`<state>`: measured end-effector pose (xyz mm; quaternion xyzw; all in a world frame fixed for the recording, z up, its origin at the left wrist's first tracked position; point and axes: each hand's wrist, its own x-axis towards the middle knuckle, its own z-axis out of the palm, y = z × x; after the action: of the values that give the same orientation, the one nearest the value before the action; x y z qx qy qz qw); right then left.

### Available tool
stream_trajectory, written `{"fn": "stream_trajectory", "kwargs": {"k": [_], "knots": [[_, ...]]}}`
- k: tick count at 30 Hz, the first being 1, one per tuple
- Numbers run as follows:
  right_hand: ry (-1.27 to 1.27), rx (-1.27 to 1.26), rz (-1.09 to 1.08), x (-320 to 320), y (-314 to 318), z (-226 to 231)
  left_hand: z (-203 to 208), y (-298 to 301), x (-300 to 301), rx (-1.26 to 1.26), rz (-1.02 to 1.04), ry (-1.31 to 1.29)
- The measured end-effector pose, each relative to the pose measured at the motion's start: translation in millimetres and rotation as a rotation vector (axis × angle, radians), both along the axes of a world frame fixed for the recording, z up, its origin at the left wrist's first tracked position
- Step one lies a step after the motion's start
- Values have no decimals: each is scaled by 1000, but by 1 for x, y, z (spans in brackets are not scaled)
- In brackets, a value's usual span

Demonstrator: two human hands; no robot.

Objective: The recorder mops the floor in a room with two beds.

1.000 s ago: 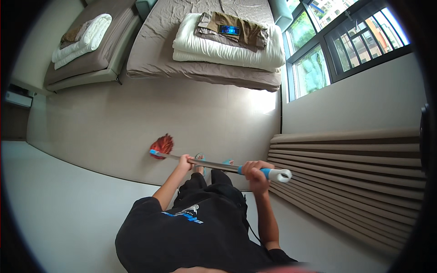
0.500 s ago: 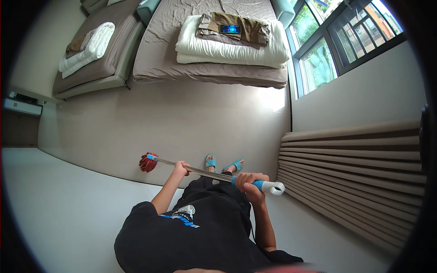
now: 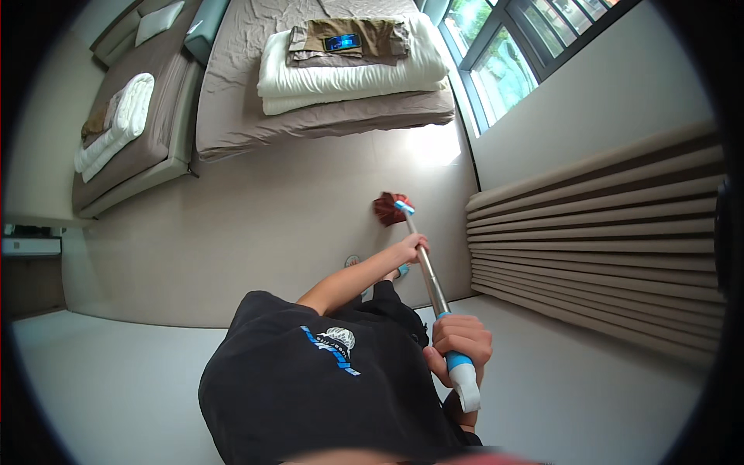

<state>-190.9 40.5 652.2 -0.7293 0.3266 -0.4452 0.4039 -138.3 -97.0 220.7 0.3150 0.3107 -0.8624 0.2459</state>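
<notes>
The mop (image 3: 434, 283) slants away from the person, its red head (image 3: 387, 211) over the floor (image 3: 271, 232), short of the bed (image 3: 231, 101). The left hand (image 3: 415, 246) has its fingers closed around the metal shaft near the head; the right hand (image 3: 465, 339) wraps the blue-and-white grip at the near end. A curtain (image 3: 589, 240) hangs to the right.

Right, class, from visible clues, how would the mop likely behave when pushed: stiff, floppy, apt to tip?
The pole is probably stiff: it runs straight and metallic between left hand and right hand. The dark red mop head seems floppy, its uneven, splayed edge suggesting it would bend. Let go, the slanted pole would probably topple.
</notes>
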Motion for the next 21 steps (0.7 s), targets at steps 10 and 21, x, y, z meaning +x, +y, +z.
{"fn": "stream_trajectory", "kwargs": {"k": [10, 21], "knots": [[126, -159, -77, -15, 8, 20, 68, -25, -46, -127, -21, 123], [-171, 45, 160, 8, -44, -10, -3, 51, 102, -423, 6, -176]]}}
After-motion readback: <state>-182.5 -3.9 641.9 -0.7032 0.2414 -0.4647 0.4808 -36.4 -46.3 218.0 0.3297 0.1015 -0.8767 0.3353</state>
